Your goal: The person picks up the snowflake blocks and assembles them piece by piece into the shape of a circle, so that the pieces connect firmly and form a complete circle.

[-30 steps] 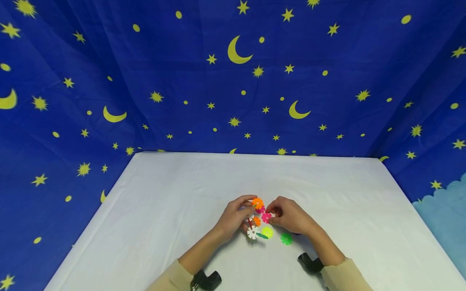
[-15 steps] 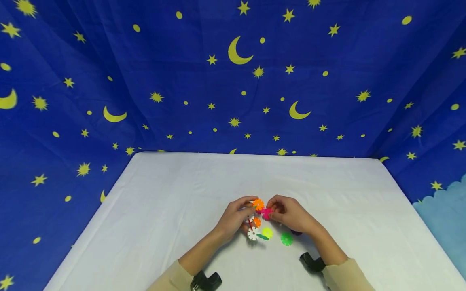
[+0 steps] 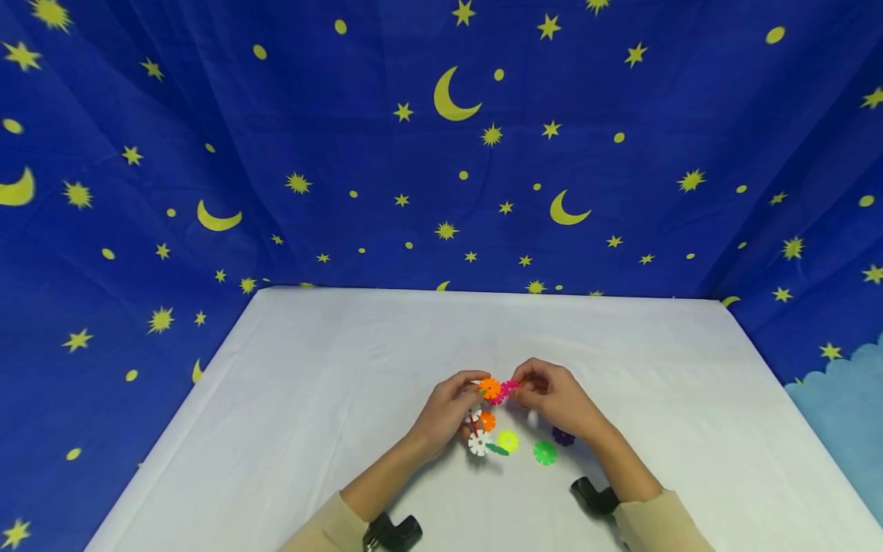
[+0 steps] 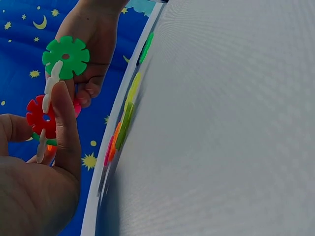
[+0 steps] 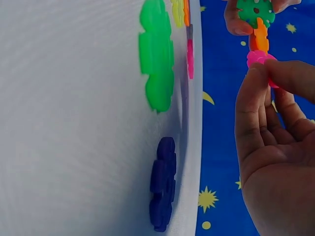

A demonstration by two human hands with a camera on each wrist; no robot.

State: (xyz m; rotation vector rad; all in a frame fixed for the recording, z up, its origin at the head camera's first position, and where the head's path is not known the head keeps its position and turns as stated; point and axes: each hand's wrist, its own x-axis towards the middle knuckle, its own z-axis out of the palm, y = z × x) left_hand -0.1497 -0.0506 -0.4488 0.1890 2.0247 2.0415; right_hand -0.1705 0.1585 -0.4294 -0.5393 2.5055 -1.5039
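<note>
In the head view my left hand (image 3: 444,414) holds a joined cluster of notched plastic discs. It includes a white disc (image 3: 480,442), an orange disc (image 3: 490,389) and a red disc (image 4: 41,117). A green disc (image 4: 66,57) stands out from the cluster, slotted to a white one seen edge-on. My right hand (image 3: 555,395) pinches a pink disc (image 3: 511,388) between thumb and fingertips. The right wrist view has this pink disc right at the end of the edge-on orange disc (image 5: 261,37), which meets a green disc (image 5: 256,12) by the left fingers.
Loose discs lie on the white table (image 3: 345,368): a yellow one (image 3: 508,441), a bright green one (image 3: 545,452) and a purple one (image 3: 563,435) near my right wrist. An orange disc (image 3: 487,421) lies by my left hand. Black wrist mounts (image 3: 595,497) jut inward; a blue curtain stands behind.
My right hand has moved slightly away from the body with the pink disc, which has turned and come up beside the orange disc. More of the purple disc shows. My left hand stays put.
</note>
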